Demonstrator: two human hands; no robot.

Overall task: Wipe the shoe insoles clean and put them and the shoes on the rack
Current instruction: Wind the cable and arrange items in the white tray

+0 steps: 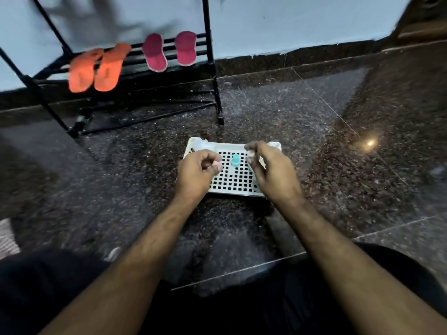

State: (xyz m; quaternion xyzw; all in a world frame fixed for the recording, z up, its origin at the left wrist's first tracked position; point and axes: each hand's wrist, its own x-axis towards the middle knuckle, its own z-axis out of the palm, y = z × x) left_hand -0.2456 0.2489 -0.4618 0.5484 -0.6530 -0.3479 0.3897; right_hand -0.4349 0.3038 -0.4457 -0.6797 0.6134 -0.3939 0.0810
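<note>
Both hands hang over a white basket (238, 180) with square holes that sits on the dark speckled floor (338, 153). The left hand (197, 171) is over the basket's left edge. Its fingers are curled in, and the thumb and fingertips press together near something small and pale pink; it is too blurry to tell if the hand really holds it. The right hand (271, 166) is over the basket's right side. Its fingers are bent too, and the tips pinch a small whitish bit, maybe a scrap of wipe, but the blur hides what it is. Between the two hands, inside the basket, stands a small teal bottle cap (235, 160), and neither hand touches it.

Behind the basket, up and to the left, is a black metal shoe rack (212, 68) by the pale wall. Two dark pink insoles (154, 53) lean on its bars, side by side. Left of them on the same rack rest two orange shoes (95, 68), close together. Nearer than the basket, the person's dark trousers (48, 286) show.
</note>
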